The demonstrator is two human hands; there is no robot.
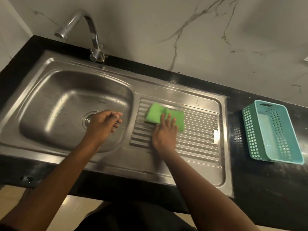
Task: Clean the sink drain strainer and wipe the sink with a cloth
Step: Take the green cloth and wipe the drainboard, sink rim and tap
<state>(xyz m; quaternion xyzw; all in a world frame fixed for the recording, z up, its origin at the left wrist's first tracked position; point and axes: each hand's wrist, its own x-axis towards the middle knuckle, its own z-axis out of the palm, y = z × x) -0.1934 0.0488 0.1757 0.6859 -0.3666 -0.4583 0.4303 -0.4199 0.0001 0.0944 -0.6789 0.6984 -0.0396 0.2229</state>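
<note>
Here, one green cloth (156,112) lies under the flat right hand (164,132); the left hand (103,122) hangs beside it, loosely curled, empty.

A white marble-patterned wall (183,22) veined in grey was seen behind a glossy black stone countertop (260,189). A curved chrome tap (92,29) was mounted at the counter's back edge, by the wall. A rectangular teal perforated plastic basket (250,130) was set on the counter at the right. Pale beige floor tiles (10,195) were glimpsed below the counter's front edge.
</note>
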